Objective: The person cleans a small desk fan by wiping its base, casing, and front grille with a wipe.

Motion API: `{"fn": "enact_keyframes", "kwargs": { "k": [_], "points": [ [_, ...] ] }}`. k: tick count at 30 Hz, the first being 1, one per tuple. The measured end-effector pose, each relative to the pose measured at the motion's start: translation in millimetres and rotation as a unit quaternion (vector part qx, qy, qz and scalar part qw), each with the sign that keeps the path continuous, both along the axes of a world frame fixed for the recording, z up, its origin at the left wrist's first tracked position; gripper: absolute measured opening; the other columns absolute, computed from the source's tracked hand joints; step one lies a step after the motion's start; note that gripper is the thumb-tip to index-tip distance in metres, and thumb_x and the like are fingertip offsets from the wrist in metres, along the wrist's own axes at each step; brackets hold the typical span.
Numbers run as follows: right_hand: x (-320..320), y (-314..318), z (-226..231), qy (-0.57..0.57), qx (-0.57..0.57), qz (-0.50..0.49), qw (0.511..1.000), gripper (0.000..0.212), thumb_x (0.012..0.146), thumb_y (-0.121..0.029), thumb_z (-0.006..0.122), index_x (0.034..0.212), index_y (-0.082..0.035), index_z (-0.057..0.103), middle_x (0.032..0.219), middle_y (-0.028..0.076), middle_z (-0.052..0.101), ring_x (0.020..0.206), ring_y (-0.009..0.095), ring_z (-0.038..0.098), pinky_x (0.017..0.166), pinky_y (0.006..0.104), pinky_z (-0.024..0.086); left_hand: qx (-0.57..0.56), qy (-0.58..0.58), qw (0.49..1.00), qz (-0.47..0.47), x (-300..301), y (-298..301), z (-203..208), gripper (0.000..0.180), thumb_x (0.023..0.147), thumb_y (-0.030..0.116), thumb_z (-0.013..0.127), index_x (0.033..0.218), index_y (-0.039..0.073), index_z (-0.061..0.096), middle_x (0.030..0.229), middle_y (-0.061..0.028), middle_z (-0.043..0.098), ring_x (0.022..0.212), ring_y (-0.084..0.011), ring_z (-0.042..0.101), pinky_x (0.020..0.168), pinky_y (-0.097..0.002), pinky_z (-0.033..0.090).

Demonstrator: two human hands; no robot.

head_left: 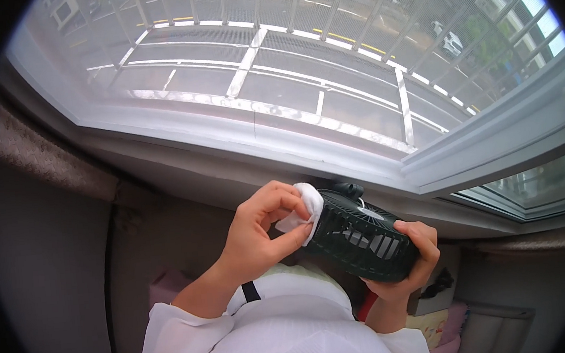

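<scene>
Pinching white cloth (pixel 302 210) against dark fan (pixel 361 233), left hand (pixel 260 232); right hand (pixel 411 259) gripping fan beneath window (pixel 290 108).

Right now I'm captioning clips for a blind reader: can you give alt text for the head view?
A person's left hand presses a white cloth against a small dark green fan, which the right hand holds from below. Behind them is a barred window overlooking a street.

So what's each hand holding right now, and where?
Right hand grips the dark green fan by its lower right rim. Left hand pinches a white cloth against the fan's edge.
</scene>
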State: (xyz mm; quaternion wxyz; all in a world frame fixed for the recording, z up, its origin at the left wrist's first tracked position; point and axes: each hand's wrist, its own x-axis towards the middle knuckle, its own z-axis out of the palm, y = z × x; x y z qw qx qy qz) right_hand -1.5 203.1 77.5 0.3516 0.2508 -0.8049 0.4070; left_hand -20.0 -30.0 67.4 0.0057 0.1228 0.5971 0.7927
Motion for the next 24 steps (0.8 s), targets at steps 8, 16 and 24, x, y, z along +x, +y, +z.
{"fn": "enact_keyframes", "kwargs": {
  "k": [8, 16, 24],
  "points": [
    [-2, -3, 5, 0.002, 0.020, -0.017, 1.000, 0.077, 0.055, -0.025, 0.094, 0.115, -0.005, 0.051, 0.102, 0.012, 0.061, 0.086, 0.026, 0.060, 0.075, 0.0365, 0.049, -0.074, -0.079, 0.994, 0.032, -8, 4, 21, 0.021, 0.080, -0.005, 0.068, 0.100, -0.002, 0.060, 0.095, -0.0042, 0.064, 0.089, -0.0088, 0.062, 0.088, -0.0244, 0.048],
    [-2, -8, 4, -0.021, -0.001, -0.030, 0.999, 0.077, 0.060, -0.026, 0.091, 0.121, -0.003, 0.049, 0.105, 0.014, 0.060, 0.091, 0.025, 0.058, 0.080, 0.0354, 0.048, -0.017, -0.046, 0.991, 0.125, -21, 16, 15, 0.013, 0.087, 0.005, 0.069, 0.097, -0.001, 0.066, 0.087, -0.0026, 0.067, 0.083, -0.0082, 0.063, 0.079, -0.0248, 0.051],
    [-4, -3, 4, -0.006, 0.017, -0.022, 1.000, 0.079, 0.064, -0.028, 0.090, 0.125, -0.001, 0.047, 0.104, 0.014, 0.060, 0.091, 0.024, 0.058, 0.082, 0.0344, 0.046, -0.068, -0.017, 0.997, 0.024, -4, -2, 25, 0.016, 0.083, 0.002, 0.070, 0.099, 0.000, 0.066, 0.093, -0.0043, 0.067, 0.087, -0.0110, 0.063, 0.081, -0.0259, 0.051]
  ]
}}
